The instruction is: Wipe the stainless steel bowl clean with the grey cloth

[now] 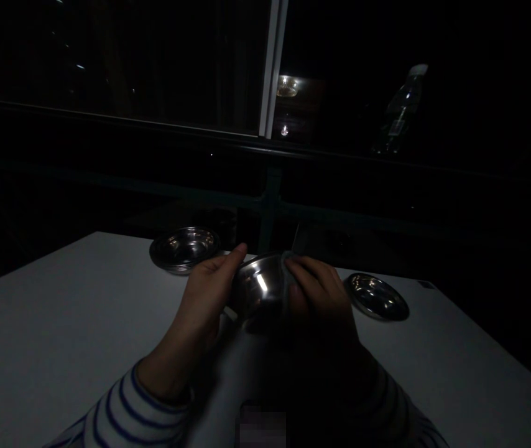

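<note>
A shiny metal bowl (263, 283) is held tilted above the white table (83, 317), between my two hands. My left hand (207, 295) grips its left side, thumb up along the rim. On the right side, my right hand (321, 289) presses a greyish cloth (288, 280) against the bowl; much of this hand is in shadow. Behind my left hand sits a stack of metal bowls (184, 249). To the right of my right hand lies a single shallow metal dish (378, 297).
The room is very dark. Beyond the table's far edge is a window with a pale frame (272, 68). A clear plastic bottle (403, 109) with a white cap stands at the back right. A small dark label (426, 284) marks the table's far right corner.
</note>
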Motion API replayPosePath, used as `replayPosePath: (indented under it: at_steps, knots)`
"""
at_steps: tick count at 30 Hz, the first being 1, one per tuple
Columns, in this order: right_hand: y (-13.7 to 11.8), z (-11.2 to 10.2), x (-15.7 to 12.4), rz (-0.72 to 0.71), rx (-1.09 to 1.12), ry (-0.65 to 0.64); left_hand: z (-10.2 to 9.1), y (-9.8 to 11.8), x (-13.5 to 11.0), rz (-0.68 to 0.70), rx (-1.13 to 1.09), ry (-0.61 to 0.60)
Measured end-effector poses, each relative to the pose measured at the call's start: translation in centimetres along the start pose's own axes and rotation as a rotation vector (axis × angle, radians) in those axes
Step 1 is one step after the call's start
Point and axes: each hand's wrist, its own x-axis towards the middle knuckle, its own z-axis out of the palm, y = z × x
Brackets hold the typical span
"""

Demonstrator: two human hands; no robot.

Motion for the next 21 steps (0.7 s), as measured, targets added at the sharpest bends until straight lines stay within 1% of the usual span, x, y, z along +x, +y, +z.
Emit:
replayPosePath:
  at_steps: [2, 6, 9, 15, 18, 21]
  knots:
    - [0.2, 0.0, 0.0, 0.017, 0.015, 0.002, -0.1, 0.0, 0.0, -0.008, -0.002, -0.065]
    - [0.1, -0.1, 0.1, -0.015, 0.012, 0.014, -0.2, 0.3, -0.2, -0.035, -0.011, -0.210]
    - [-0.2, -0.2, 0.1, -0.035, 0.014, 0.006, -0.3, 0.6, -0.4, -0.046, -0.015, -0.280]
    - [-0.4, -0.1, 0.2, -0.073, -0.009, -0.002, -0.7, 0.7, -0.2, -0.029, 0.055, -0.340]
    - [-0.2, 0.0, 0.2, -0.099, -0.036, 0.003, -1.1, 0.8, 0.0, 0.006, 0.115, -0.356]
    - [-0.2, 0.2, 0.0, -0.121, -0.044, 0.005, -1.3, 1.0, 0.1, -0.001, 0.175, -0.365]
